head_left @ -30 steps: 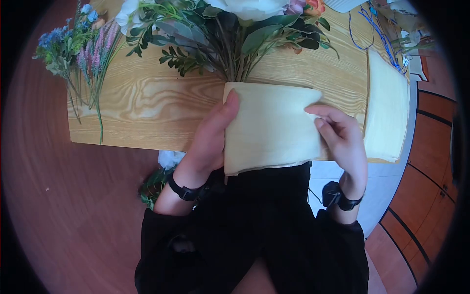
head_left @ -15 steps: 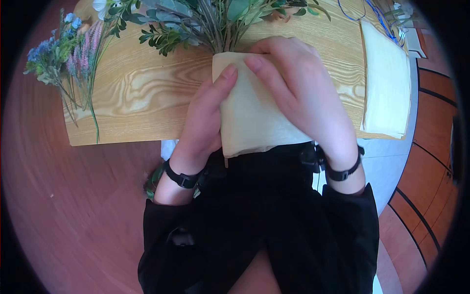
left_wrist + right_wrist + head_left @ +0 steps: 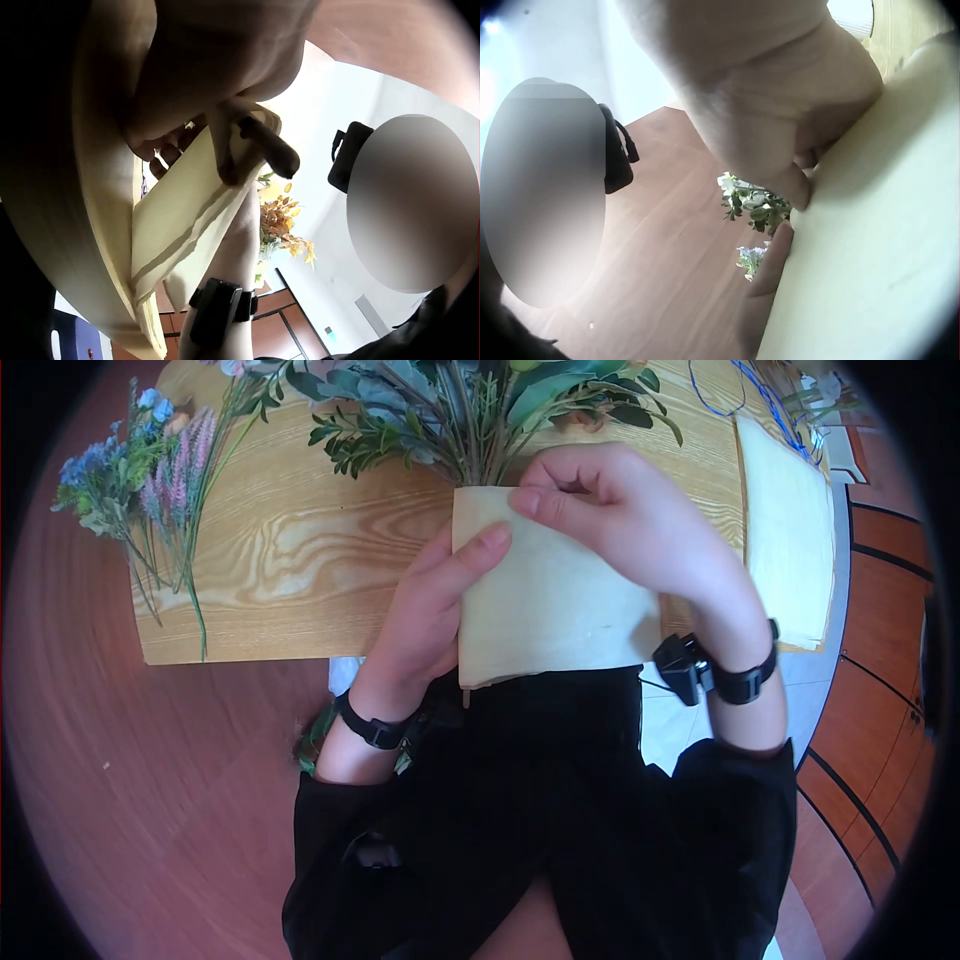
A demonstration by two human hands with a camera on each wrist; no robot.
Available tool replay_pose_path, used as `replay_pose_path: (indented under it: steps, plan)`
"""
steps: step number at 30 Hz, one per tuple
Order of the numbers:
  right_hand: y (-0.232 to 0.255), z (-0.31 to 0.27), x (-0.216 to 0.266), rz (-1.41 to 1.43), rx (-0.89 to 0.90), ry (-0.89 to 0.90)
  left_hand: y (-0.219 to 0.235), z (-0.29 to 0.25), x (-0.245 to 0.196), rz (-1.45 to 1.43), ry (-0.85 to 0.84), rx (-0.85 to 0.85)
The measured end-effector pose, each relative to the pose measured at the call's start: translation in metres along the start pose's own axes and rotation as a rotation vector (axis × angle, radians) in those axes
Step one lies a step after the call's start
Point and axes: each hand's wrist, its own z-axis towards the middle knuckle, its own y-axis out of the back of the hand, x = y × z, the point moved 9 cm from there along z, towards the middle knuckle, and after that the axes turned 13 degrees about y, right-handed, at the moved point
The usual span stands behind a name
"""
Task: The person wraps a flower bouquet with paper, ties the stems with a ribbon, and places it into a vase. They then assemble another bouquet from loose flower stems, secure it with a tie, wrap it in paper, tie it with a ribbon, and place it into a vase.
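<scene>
Cream wrapping paper (image 3: 560,600) is folded around the lower stems of a bouquet (image 3: 475,430) of artificial flowers and leaves. My left hand (image 3: 440,590) grips the paper's left side round the stems, its thumb lying on top. At the upper edge, beside the bare stems, my right hand (image 3: 630,510) pinches the paper between thumb and fingers. A stem end (image 3: 466,698) pokes out below the paper's lower left corner. In the right wrist view, the right thumb tip (image 3: 801,191) presses at the edge of the paper.
Loose blue and pink flower sprigs (image 3: 170,490) lie at the table's left. A stack of cream sheets (image 3: 788,550) lies along the right side of the wooden table (image 3: 290,570), near blue wire (image 3: 775,405). White and green material (image 3: 320,730) lies below the front edge.
My right hand has gone from the paper's right edge over to its top edge by the stems. The left hand has kept its grip on the left side.
</scene>
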Motion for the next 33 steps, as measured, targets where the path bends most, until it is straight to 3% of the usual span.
replay_pose_path:
  steps: [4, 7, 12, 17, 21, 28, 31, 33]
  plan:
    - [0.008, 0.009, 0.011, 0.014, 0.085, -0.047, -0.005, 0.002, 0.001, 0.032, 0.012, -0.006]
    - [0.009, 0.014, 0.011, -0.13, 0.129, -0.077, -0.008, 0.001, 0.0, 0.072, 0.008, -0.04]
    - [0.002, 0.014, -0.002, 0.095, 0.089, -0.155, -0.004, 0.001, 0.006, 0.04, 0.012, -0.061]
    - [0.0, 0.014, -0.004, 0.083, 0.056, -0.043, 0.005, 0.004, 0.006, -0.015, -0.019, -0.037]
    - [0.002, 0.014, 0.002, 0.015, 0.066, 0.022, 0.003, 0.003, 0.0, -0.001, 0.061, -0.012]
    - [0.001, 0.009, -0.011, 0.066, -0.003, 0.026, 0.002, 0.002, 0.001, 0.051, 0.098, 0.028]
    - [0.009, 0.002, -0.01, 0.014, -0.129, -0.008, -0.003, 0.001, -0.003, 0.113, 0.075, 0.014]
    - [0.028, -0.008, 0.04, -0.613, -0.379, 0.336, -0.006, 0.002, -0.004, 0.152, 0.074, -0.018]
